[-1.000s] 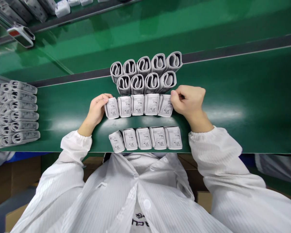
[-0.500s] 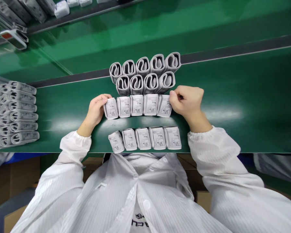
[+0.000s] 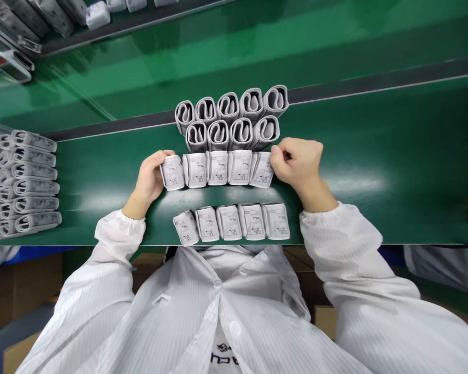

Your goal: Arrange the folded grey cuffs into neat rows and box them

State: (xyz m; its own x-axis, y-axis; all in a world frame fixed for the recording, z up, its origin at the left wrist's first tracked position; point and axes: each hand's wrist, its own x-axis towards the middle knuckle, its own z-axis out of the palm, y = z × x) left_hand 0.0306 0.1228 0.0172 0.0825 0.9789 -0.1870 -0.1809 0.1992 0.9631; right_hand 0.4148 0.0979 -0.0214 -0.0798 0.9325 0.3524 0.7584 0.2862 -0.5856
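Note:
Rolled grey-white cuffs with printed drawings, which look like blood pressure cuffs, stand in rows before me. My left hand [image 3: 151, 175] grips the leftmost rolled cuff [image 3: 173, 173] of the middle row, its thumb on the top edge and the other fingers largely hidden behind. A small gap parts this cuff from its neighbour [image 3: 196, 170]. At the row's other end, my right hand [image 3: 298, 162] is curled into a fist, its thumb side against the rightmost rolled cuff [image 3: 262, 170]. That cuff leans slightly; the contact is partly hidden by the fingers.
Closer to me lies another row of cuffs [image 3: 230, 222], its left one tilted. Behind the middle row, two stacked layers of cuffs [image 3: 218, 135] show their spiral ends. More cuffs are piled at left [image 3: 37, 182] on the green table [image 3: 374, 150]. A shelf [image 3: 120, 32] holds white items.
My left hand has moved slightly left with the leftmost cuff, widening the gap to its neighbour. My right hand stays against the right end of the row. The whole view has shifted slightly.

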